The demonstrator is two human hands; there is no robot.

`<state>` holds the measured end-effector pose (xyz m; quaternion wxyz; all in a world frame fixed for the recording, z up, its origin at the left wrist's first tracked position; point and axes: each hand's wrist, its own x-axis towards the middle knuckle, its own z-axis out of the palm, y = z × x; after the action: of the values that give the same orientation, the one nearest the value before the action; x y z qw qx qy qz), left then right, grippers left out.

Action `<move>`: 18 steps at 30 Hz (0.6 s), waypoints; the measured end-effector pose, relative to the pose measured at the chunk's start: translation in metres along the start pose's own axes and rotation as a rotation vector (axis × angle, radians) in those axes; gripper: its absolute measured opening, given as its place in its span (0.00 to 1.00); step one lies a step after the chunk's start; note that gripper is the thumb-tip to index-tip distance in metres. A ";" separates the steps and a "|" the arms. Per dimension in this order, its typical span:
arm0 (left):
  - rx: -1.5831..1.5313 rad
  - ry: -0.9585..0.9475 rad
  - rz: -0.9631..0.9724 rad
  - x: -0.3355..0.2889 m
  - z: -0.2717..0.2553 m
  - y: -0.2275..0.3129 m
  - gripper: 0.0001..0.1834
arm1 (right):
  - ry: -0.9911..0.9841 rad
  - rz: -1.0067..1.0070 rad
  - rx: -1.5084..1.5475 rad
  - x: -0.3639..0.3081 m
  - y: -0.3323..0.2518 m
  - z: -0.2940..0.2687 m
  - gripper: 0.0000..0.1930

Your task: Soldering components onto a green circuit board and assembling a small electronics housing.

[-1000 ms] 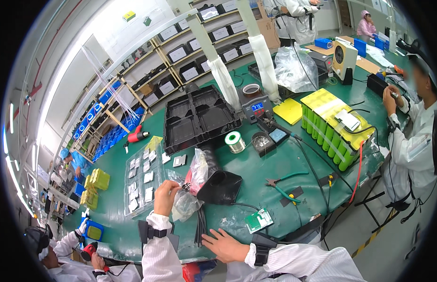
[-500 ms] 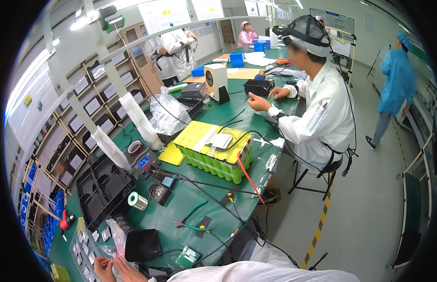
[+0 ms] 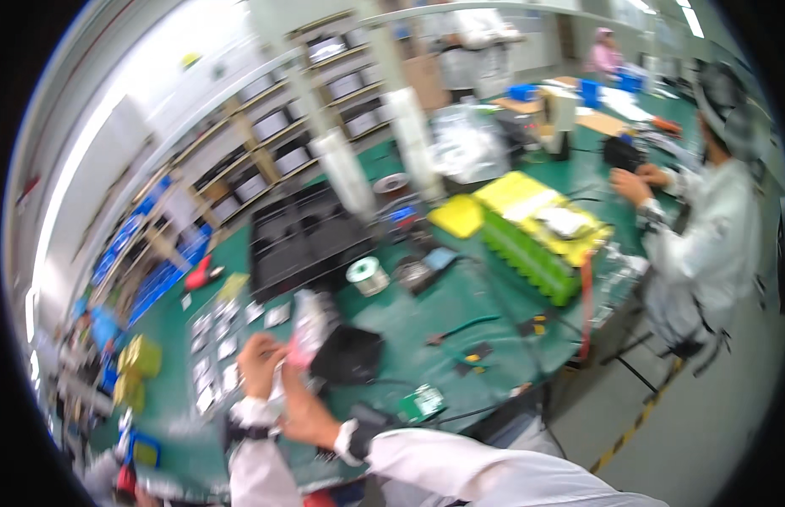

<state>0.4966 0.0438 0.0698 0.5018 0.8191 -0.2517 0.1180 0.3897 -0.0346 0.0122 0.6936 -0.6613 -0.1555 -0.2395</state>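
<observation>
Green tabletop [image 3: 409, 317], carrying: black tray [image 3: 304, 237] at eleven o'clock, solder spool [image 3: 367, 275] near centre, yellow-green battery block [image 3: 536, 241] at two o'clock, small white packets [image 3: 215, 346] at nine, black pouch [image 3: 350, 355] at seven.

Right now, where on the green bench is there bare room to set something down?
The widest bare patch of the green bench lies between the solder spool, the green battery pack and the black pouch. It is crowded left of the hands, where small packets lie in rows, and behind, where the black tray sits.
</observation>
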 end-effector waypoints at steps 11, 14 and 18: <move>0.033 -0.028 -0.142 -0.019 -0.009 0.022 0.12 | 0.039 0.063 -0.132 0.006 0.008 0.000 0.51; 0.008 -0.042 -0.123 -0.026 -0.009 0.014 0.13 | 0.073 0.068 -0.173 0.019 0.023 -0.006 0.52; -0.204 -0.065 -0.161 -0.033 -0.011 0.007 0.15 | 0.141 0.236 -0.138 0.026 0.026 -0.005 0.26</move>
<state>0.4658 0.0611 0.0653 0.5819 0.7848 -0.2119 0.0248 0.4245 -0.0424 0.0037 0.6791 -0.7026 -0.0110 -0.2121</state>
